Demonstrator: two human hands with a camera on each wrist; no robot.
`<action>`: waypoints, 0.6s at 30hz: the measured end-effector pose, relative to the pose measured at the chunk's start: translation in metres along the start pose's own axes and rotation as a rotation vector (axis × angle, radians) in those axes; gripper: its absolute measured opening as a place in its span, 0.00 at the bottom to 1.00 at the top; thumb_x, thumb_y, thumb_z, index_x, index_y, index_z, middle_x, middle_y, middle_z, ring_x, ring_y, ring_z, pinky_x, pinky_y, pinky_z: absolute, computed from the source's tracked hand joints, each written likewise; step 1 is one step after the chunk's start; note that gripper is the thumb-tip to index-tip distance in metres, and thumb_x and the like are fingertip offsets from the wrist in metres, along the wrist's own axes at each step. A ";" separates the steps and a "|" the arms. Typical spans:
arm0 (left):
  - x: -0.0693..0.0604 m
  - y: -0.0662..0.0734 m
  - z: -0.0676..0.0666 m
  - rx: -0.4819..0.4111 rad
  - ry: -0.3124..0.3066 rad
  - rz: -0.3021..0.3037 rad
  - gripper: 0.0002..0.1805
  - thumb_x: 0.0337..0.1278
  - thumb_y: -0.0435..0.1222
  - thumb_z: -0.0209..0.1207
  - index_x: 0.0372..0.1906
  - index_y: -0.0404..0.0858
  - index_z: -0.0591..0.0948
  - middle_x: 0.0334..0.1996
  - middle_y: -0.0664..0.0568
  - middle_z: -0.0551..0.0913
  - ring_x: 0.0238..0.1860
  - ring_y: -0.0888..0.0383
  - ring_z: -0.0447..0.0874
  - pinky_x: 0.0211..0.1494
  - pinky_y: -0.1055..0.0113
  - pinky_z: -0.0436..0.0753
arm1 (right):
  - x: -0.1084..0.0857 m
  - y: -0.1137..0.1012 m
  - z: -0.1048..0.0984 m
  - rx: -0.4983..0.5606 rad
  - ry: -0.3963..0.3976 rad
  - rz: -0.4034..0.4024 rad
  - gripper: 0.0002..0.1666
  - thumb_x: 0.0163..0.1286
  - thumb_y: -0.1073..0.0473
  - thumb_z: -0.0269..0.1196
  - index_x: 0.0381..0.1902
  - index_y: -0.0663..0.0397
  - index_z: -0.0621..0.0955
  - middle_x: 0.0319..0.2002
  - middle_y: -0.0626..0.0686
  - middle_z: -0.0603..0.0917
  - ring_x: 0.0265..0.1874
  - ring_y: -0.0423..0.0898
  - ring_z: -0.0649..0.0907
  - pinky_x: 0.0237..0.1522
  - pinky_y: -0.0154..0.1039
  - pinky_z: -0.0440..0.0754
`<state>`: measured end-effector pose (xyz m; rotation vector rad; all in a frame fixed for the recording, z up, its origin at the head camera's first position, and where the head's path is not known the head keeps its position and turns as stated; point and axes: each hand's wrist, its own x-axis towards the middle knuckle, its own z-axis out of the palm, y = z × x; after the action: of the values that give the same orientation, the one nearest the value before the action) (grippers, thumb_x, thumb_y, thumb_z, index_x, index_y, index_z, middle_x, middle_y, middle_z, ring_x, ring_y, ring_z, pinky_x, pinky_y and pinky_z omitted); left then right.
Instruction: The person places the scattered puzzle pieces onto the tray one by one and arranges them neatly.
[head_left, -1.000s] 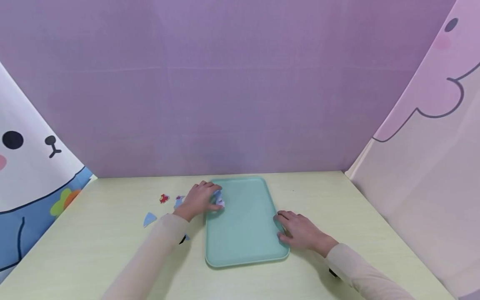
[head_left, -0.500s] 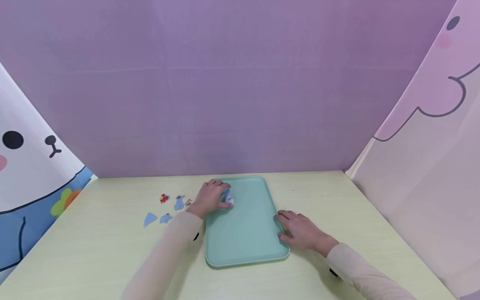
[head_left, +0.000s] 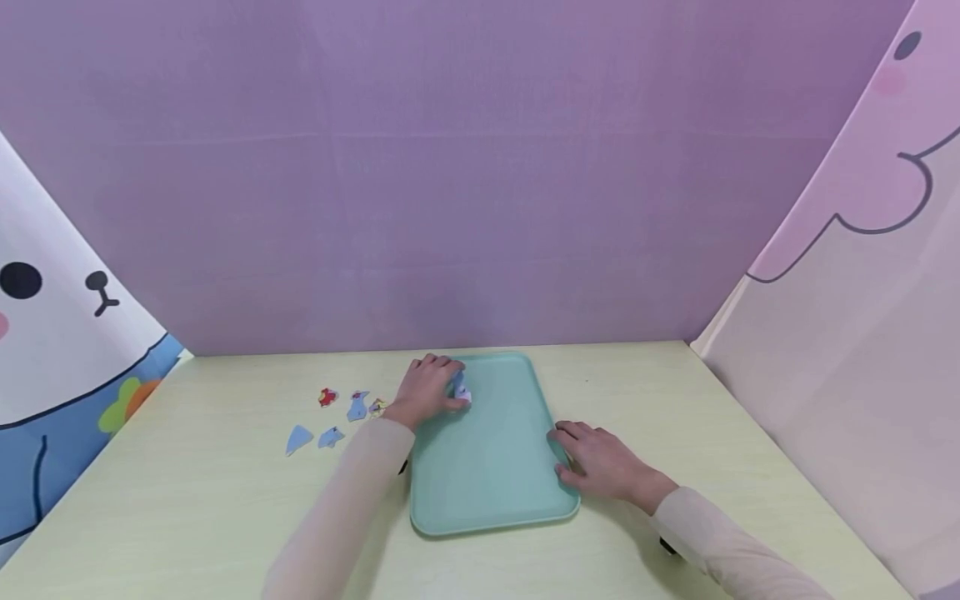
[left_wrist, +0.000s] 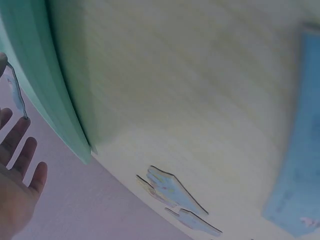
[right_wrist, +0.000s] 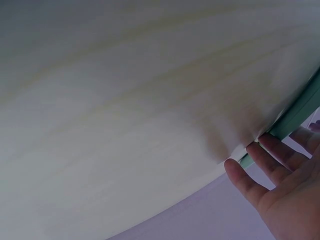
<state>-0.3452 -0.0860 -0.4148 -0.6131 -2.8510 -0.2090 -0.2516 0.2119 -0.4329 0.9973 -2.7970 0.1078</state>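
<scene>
My left hand (head_left: 429, 390) pinches a flat pale-blue and white puzzle piece (head_left: 462, 392) between thumb and fingers. It holds the piece over the upper left of a mint-green tray (head_left: 495, 467). In the left wrist view, the piece (left_wrist: 16, 92) appears edge-on at the fingertips, beyond the tray's rim (left_wrist: 42, 75). Fingers partly cover its picture. My right hand (head_left: 603, 462) rests at the tray's right rim, its fingertips touching the edge. In the right wrist view those fingers (right_wrist: 272, 162) look fairly straight beside the green rim (right_wrist: 300, 107).
Left of the tray lie several loose pieces: a red one (head_left: 327, 397), a blue one (head_left: 357, 406), a yellowish one (head_left: 378, 407), a blue triangular one (head_left: 298, 439) and another blue one (head_left: 331, 437). A purple cloth (head_left: 480, 183) stands behind the pale table (head_left: 187, 500).
My left hand has carried the piece rightward from the tray's left rim to farther over the tray, slowing lately. Loose pieces formerly behind the left arm now show. The right hand has stayed put.
</scene>
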 end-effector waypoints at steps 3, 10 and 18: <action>0.003 0.000 0.001 0.013 0.004 -0.001 0.36 0.41 0.57 0.64 0.57 0.45 0.74 0.55 0.50 0.75 0.56 0.50 0.69 0.56 0.51 0.69 | 0.000 0.000 0.000 0.000 -0.002 0.002 0.26 0.62 0.48 0.55 0.56 0.55 0.72 0.56 0.56 0.75 0.55 0.52 0.75 0.46 0.49 0.77; 0.008 0.000 0.000 0.055 0.019 -0.012 0.37 0.40 0.58 0.64 0.57 0.45 0.74 0.55 0.50 0.75 0.57 0.49 0.69 0.57 0.51 0.68 | 0.000 0.001 -0.001 -0.005 -0.006 0.002 0.27 0.62 0.48 0.56 0.56 0.55 0.72 0.56 0.56 0.74 0.55 0.52 0.74 0.46 0.49 0.77; 0.010 0.001 0.003 0.097 -0.005 -0.020 0.37 0.40 0.58 0.64 0.57 0.44 0.73 0.56 0.51 0.75 0.57 0.50 0.68 0.58 0.52 0.68 | 0.000 0.000 0.000 0.003 -0.002 -0.002 0.27 0.62 0.49 0.55 0.56 0.55 0.72 0.56 0.56 0.74 0.55 0.52 0.74 0.46 0.49 0.77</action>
<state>-0.3545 -0.0802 -0.4151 -0.5663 -2.8532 -0.0713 -0.2519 0.2121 -0.4324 1.0017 -2.7984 0.1100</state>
